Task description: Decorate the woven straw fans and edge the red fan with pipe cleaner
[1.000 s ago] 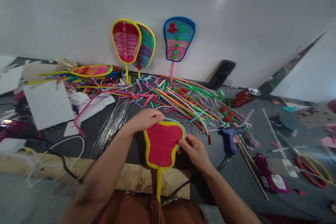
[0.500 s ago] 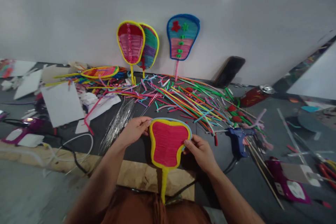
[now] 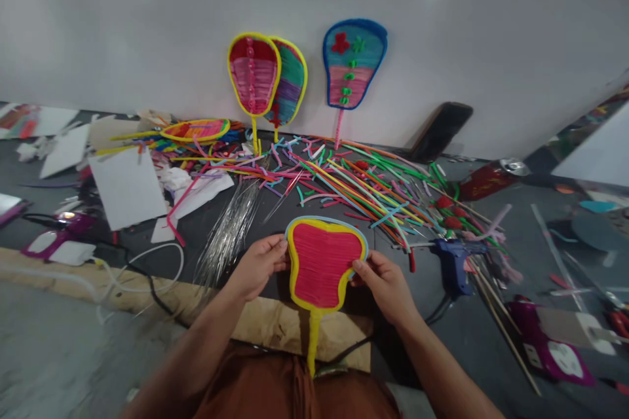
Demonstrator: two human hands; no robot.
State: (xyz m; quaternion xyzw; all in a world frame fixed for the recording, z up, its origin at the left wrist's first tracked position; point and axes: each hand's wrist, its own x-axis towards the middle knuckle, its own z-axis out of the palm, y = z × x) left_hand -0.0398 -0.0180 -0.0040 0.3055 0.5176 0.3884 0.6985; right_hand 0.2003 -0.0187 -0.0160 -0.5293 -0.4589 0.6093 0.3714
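Observation:
A hand fan with a red face, yellow fuzzy rim and yellow handle stands upright before me, its handle reaching down to my lap. Along its top edge runs a light blue pipe cleaner, bent over both upper corners. My left hand pinches the pipe cleaner against the fan's upper left edge between thumb and fingers. At the right side, my right hand grips the fan's edge, thumb in front and fingers behind. The far end of the pipe cleaner is hidden by the right fingers.
Finished-looking fans, one blue-rimmed and one yellow-rimmed, lean on the white wall. Loose pipe cleaners cover the table's back. A blue glue gun, a phone and a red can lie right; silver strands lie left.
My left hand has slid down from the fan's top left corner to its left side, bending the light blue pipe cleaner round that corner. The right hand keeps its hold; the view has shifted slightly.

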